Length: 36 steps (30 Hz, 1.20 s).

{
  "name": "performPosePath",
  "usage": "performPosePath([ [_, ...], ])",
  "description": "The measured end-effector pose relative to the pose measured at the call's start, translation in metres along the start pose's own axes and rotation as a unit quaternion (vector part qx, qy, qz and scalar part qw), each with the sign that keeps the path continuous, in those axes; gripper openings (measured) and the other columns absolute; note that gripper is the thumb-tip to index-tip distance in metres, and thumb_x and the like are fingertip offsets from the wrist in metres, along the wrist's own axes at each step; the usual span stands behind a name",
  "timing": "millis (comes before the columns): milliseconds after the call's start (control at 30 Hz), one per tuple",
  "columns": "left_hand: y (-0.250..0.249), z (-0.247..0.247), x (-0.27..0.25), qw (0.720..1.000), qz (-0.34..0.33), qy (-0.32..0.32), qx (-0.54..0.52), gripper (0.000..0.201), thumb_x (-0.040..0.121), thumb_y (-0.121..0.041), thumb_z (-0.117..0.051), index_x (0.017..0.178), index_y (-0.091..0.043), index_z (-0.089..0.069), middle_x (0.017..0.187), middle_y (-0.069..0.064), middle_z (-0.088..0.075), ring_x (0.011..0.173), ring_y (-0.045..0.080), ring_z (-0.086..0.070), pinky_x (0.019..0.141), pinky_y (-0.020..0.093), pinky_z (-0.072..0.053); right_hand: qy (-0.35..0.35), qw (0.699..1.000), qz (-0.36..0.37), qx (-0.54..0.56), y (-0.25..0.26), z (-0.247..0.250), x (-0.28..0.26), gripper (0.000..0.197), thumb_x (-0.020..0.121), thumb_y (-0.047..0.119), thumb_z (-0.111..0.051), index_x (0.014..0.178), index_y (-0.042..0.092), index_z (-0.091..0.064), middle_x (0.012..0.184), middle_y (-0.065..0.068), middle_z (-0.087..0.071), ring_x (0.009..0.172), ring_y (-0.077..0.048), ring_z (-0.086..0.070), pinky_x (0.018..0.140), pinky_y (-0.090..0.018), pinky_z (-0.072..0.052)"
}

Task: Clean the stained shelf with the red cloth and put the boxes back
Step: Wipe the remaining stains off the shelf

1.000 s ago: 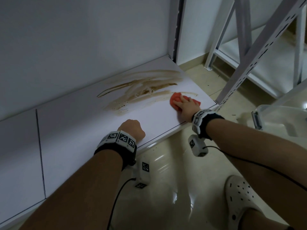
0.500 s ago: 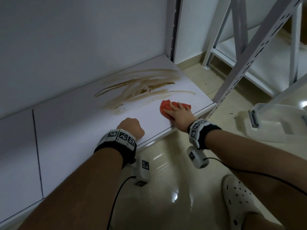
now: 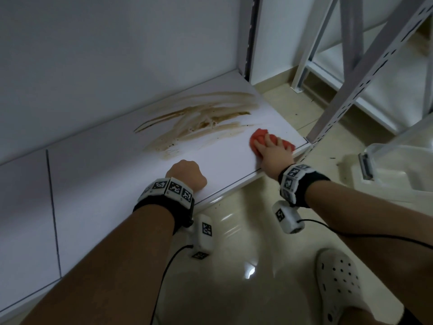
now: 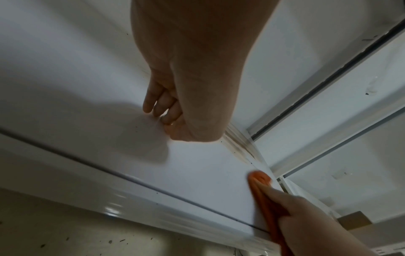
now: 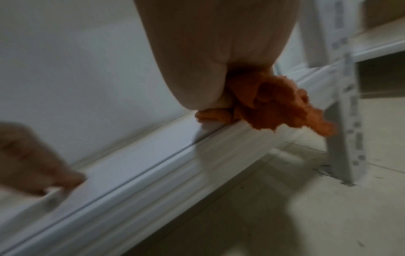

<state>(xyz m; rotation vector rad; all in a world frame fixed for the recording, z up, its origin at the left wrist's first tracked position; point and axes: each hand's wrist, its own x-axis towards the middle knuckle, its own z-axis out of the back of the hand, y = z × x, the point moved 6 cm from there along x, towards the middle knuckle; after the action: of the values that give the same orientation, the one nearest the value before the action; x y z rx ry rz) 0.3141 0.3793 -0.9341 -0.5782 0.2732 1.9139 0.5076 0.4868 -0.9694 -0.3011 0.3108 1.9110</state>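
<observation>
Brown smeared stain streaks (image 3: 201, 123) cross the white bottom shelf (image 3: 105, 184) near its right end. My right hand (image 3: 271, 148) lies over the bunched red cloth (image 3: 257, 134) at the shelf's front right corner, just right of the stain, fingers curled over it. In the right wrist view the cloth (image 5: 274, 104) bulges from under the palm and hangs over the shelf's front lip. My left hand (image 3: 187, 172) rests as a fist on the bare shelf near the front edge; its curled fingers (image 4: 166, 110) hold nothing. No boxes stand on this shelf.
A slotted metal upright (image 3: 351, 90) stands at the shelf's right corner, with another white shelf unit (image 3: 386, 78) beyond. A clear plastic box (image 3: 386, 165) sits on the glossy tiled floor (image 3: 246, 231) at right. My white clog (image 3: 337, 285) is below. A cardboard box (image 4: 355, 221) shows in the left wrist view.
My right hand dragged the cloth toward the front edge and left, then back to the right corner. The thin streak at the stain's right end is gone. The left fist stayed put.
</observation>
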Motion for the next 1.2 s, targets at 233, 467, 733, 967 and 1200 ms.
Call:
performPosePath([
  [233,0.004,-0.002,0.000,1.000,-0.008,0.008,-0.001,0.030,0.084,-0.014,-0.048,0.056,-0.009,-0.036,0.062,0.004,-0.042,0.071,0.023,-0.049,0.067,0.030,-0.046,0.030,0.998,0.058,0.012,0.037,0.004,0.028,0.060,0.091,0.022,-0.045,0.146,0.035,-0.024,0.160,-0.005,-0.002,0.144,-0.040,-0.006,0.114,-0.059,-0.010],
  [467,0.003,0.001,-0.001,1.000,-0.024,0.001,0.000,0.031,0.082,-0.011,-0.048,0.054,-0.008,-0.034,0.058,0.002,-0.038,0.069,0.022,-0.046,0.063,0.031,-0.044,0.021,0.999,-0.038,0.009,-0.021,0.030,0.041,0.060,0.088,0.014,-0.049,0.144,0.028,-0.032,0.155,-0.010,-0.013,0.137,-0.041,-0.023,0.113,-0.054,-0.022],
  [733,0.005,0.003,-0.003,1.000,-0.019,0.014,-0.010,0.020,0.085,-0.013,-0.047,0.079,0.002,-0.060,0.082,0.018,-0.061,0.081,0.028,-0.062,0.069,0.031,-0.050,0.050,0.993,0.103,-0.018,0.065,0.006,0.001,0.063,0.093,0.023,-0.044,0.148,0.038,-0.018,0.160,-0.004,0.002,0.145,-0.038,-0.005,0.115,-0.058,-0.010],
  [967,0.009,0.002,-0.003,0.999,-0.027,0.023,-0.014,0.020,0.084,-0.012,-0.047,0.072,0.003,-0.055,0.079,0.017,-0.058,0.084,0.029,-0.061,0.070,0.033,-0.050,0.059,0.992,0.110,0.007,0.056,0.014,0.014,0.065,0.090,0.016,-0.048,0.146,0.039,-0.024,0.160,0.000,-0.001,0.145,-0.035,-0.006,0.115,-0.057,-0.011],
  [1200,0.007,0.005,-0.005,0.999,-0.021,0.023,-0.034,0.024,0.084,-0.010,-0.047,0.081,0.010,-0.058,0.100,0.022,-0.064,0.098,0.031,-0.064,0.086,0.041,-0.054,0.071,0.997,-0.013,-0.022,-0.006,0.016,0.004,0.080,0.088,0.005,-0.050,0.149,0.039,-0.012,0.159,-0.002,0.010,0.145,-0.036,-0.002,0.116,-0.056,-0.013],
])
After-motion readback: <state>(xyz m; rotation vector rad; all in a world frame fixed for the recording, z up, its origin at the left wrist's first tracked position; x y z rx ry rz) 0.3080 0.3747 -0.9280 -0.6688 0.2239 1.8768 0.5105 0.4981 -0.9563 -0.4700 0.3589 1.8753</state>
